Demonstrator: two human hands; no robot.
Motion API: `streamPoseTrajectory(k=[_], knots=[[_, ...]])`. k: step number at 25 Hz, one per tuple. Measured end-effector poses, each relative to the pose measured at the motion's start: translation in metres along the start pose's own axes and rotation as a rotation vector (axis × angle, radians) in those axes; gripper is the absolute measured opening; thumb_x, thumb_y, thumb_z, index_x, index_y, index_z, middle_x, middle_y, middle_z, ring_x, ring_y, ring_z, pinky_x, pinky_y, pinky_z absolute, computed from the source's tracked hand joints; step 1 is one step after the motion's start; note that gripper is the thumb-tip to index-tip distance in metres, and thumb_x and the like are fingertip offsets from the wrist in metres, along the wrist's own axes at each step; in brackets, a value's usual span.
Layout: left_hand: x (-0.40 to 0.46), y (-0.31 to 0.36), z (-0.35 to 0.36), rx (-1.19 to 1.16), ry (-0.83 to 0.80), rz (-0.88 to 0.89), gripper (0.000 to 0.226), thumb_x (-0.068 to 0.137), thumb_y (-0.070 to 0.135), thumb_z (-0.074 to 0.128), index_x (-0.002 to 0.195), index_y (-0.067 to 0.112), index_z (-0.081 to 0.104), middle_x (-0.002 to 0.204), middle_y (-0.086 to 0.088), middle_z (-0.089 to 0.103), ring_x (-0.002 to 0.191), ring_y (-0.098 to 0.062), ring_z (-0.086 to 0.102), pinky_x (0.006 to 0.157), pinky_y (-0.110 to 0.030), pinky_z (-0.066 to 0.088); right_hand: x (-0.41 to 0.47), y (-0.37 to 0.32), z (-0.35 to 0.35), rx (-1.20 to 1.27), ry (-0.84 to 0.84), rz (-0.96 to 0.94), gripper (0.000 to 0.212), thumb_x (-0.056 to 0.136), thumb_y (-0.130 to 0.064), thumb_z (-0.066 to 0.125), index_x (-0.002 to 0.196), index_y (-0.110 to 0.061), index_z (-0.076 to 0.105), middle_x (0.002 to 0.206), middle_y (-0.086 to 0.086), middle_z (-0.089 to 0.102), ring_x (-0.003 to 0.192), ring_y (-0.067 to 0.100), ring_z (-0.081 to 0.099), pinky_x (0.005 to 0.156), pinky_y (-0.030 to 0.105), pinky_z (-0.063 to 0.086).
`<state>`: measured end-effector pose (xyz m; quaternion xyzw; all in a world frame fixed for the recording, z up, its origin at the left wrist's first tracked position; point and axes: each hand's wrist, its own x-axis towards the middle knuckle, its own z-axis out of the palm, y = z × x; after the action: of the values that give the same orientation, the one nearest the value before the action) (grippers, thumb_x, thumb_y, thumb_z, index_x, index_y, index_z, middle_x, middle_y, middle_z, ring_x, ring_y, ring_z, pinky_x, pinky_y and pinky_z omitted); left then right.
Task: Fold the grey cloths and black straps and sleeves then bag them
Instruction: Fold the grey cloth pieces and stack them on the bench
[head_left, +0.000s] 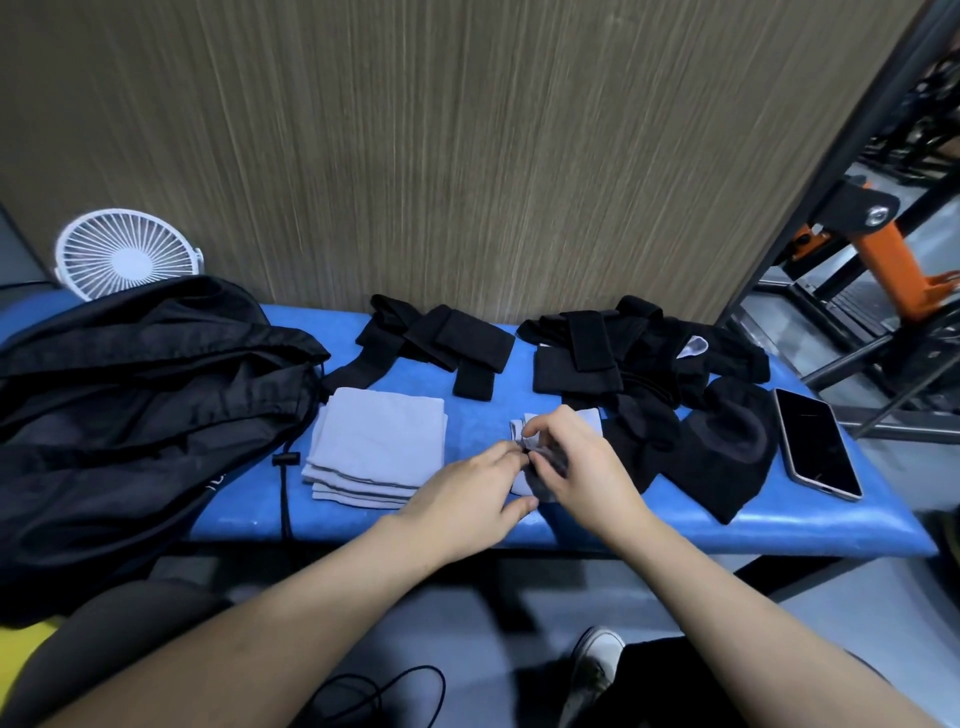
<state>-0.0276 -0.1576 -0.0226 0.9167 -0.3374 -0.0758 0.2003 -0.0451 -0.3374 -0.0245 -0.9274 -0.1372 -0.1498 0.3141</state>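
A stack of folded grey cloths (376, 447) lies on the blue bench (467, 527). Just right of it, a small grey cloth (589, 418) is bunched under both hands. My left hand (478, 496) pinches its near edge with the fingertips. My right hand (574, 460) pinches the cloth from above, fingers curled. Folded black straps (441, 345) lie at the back middle. A heap of black straps and sleeves (649, 364) fills the back right, with black sleeves (722, 452) in front of it. A black drawstring bag (130, 405) lies at the left.
A dark phone (815, 444) rests at the bench's right end. A white fan (127, 252) stands behind the bag against a wood-grain wall. A metal frame with orange parts (883, 249) stands to the right. A black cable (384, 696) and a shoe (595, 670) are on the floor.
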Motion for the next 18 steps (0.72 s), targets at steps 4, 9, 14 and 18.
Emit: streamPoseTrajectory(k=[4,9,14,18], knots=[[-0.001,0.000,-0.001,-0.060,0.045,-0.031,0.027,0.096,0.038,0.056,0.110,0.017,0.045,0.119,0.004,0.043,0.087,-0.030,0.061,0.076,-0.047,0.049,0.000,0.000,0.004,0.046,0.010,-0.023,0.023,0.088,-0.002,0.065,0.102,-0.019,0.060,0.089,-0.025,0.049,0.084,-0.001,0.053,0.071,0.011,0.039],[-0.001,0.001,-0.002,-0.139,0.118,-0.041,0.023,0.098,0.030,0.053,0.111,0.017,0.040,0.117,0.002,0.039,0.084,-0.031,0.059,0.073,-0.047,0.047,-0.002,-0.005,0.002,0.347,-0.038,0.142,0.023,0.087,-0.004,0.058,0.103,-0.022,0.060,0.087,-0.008,0.065,0.083,0.010,0.065,0.077,0.026,0.054],[0.002,0.003,0.002,-0.065,0.077,-0.022,0.039,0.102,0.047,0.044,0.133,0.024,0.050,0.129,0.009,0.042,0.096,-0.024,0.061,0.081,-0.041,0.049,0.002,0.009,-0.017,0.501,0.109,0.323,0.019,0.093,0.005,0.054,0.097,-0.011,0.063,0.096,0.005,0.070,0.094,0.011,0.068,0.090,0.033,0.053],[0.008,0.007,0.008,-0.011,0.114,-0.057,0.037,0.102,0.047,0.044,0.122,0.019,0.058,0.125,0.008,0.044,0.093,-0.023,0.060,0.077,-0.037,0.047,0.001,0.037,-0.028,-0.162,0.011,0.053,0.024,0.093,-0.013,0.061,0.117,-0.014,0.064,0.122,-0.003,0.062,0.114,0.016,0.058,0.101,0.036,0.046]])
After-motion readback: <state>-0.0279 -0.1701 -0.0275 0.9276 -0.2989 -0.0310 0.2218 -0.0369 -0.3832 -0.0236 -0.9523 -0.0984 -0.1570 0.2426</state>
